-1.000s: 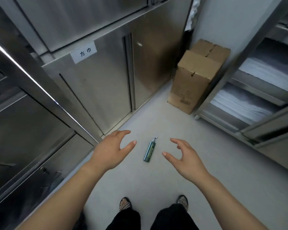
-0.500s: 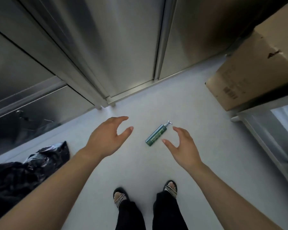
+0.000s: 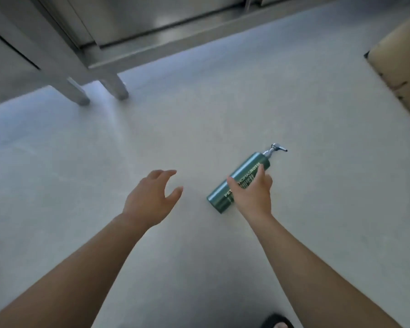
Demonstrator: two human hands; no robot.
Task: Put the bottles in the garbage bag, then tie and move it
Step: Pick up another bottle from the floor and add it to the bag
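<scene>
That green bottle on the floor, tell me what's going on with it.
A person is bending over the green pump bottle, which lies on its side on the pale floor. The right hand is wrapping around its middle, thumb and fingers on the body, but it is not yet lifted. The left hand hovers open beside it, touching nothing. No garbage bag is in view.

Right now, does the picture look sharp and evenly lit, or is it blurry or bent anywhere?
Head view: dim, soft light with a bluish glare on the floor near the steel cabinet legs; the green pump bottle is sharp enough to read part of its label; the cardboard box at the right edge is smeared; wide-angle bending stretches both forearms; the right hand covers the bottle's middle.
</scene>
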